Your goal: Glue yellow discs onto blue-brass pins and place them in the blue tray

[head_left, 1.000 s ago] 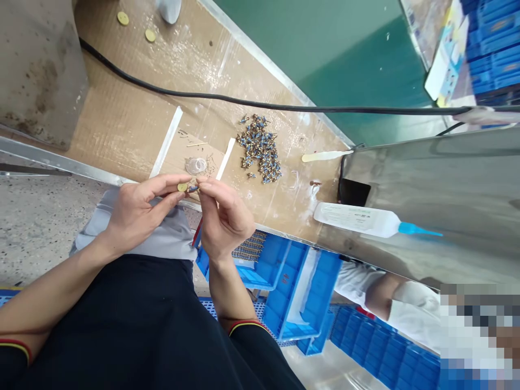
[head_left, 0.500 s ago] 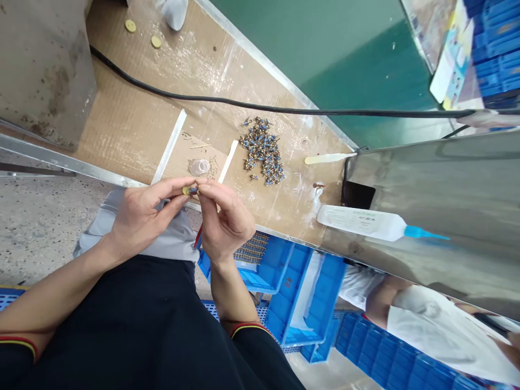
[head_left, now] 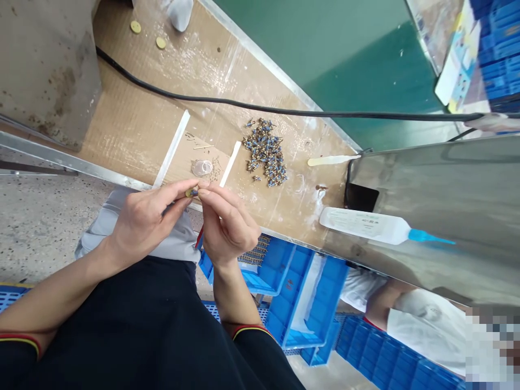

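Note:
Near the front edge of the cardboard-covered bench, both of my hands meet fingertip to fingertip. My left hand [head_left: 144, 225] pinches a small blue metal part [head_left: 194, 193] with something round and yellow beside it. From the other side, the closed thumb and forefinger of my right hand [head_left: 229, 225] grip the same part's end, mostly hiding it. Just beyond the fingertips lies a clear round plastic dish [head_left: 202, 168], with tiny bits scattered around it and a thin stick [head_left: 203, 147] behind. To its right is a heap of small blue-and-brass parts [head_left: 266, 151].
A black cable [head_left: 227, 101] crosses the bench. At right lie a pale flat stick [head_left: 333, 160] and a white bottle [head_left: 365, 224] with a blue nozzle. Two yellow discs [head_left: 161, 43] sit at far left. Blue bins [head_left: 284, 303] stand below; a person in white [head_left: 426, 319] is at lower right.
The view has shifted slightly, so the bench appears a little further right. Both hands keep their pinch on the part, with the right hand's fingers turned slightly.

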Tool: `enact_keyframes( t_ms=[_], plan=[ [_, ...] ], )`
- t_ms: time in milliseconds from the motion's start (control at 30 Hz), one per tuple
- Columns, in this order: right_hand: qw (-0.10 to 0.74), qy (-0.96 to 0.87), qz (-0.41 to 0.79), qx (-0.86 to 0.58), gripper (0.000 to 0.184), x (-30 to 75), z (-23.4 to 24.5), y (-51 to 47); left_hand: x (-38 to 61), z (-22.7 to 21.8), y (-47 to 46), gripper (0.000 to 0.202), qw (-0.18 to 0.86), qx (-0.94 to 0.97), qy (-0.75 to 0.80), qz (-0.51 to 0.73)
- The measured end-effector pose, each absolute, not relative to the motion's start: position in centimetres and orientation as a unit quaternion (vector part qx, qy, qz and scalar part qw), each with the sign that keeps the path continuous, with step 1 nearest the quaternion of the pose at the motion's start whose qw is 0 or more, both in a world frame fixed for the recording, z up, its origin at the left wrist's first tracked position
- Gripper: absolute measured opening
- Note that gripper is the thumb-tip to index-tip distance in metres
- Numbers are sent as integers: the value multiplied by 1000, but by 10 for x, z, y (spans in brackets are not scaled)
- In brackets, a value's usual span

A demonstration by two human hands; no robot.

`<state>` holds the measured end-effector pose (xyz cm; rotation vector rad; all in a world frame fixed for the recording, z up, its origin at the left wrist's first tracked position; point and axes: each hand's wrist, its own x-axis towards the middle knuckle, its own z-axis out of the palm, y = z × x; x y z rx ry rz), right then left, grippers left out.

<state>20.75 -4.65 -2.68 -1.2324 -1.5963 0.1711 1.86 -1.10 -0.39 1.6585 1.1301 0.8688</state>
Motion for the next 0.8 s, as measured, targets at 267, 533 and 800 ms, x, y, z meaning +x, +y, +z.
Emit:
enact_keyframes(
  t_ms=[267, 533, 800],
  plan=[
    [496, -711, 10, -498, 60, 214, -30, -52, 20, 2, -15, 30, 461, 671, 468, 343],
    [492, -722, -37, -485, 58, 211, -29, -55, 24, 3, -16, 23, 459, 663, 474, 353],
    [486, -723, -45, -489, 58, 208, -32, -59, 28, 0, -17, 19, 435, 659, 485, 376]
  ],
)
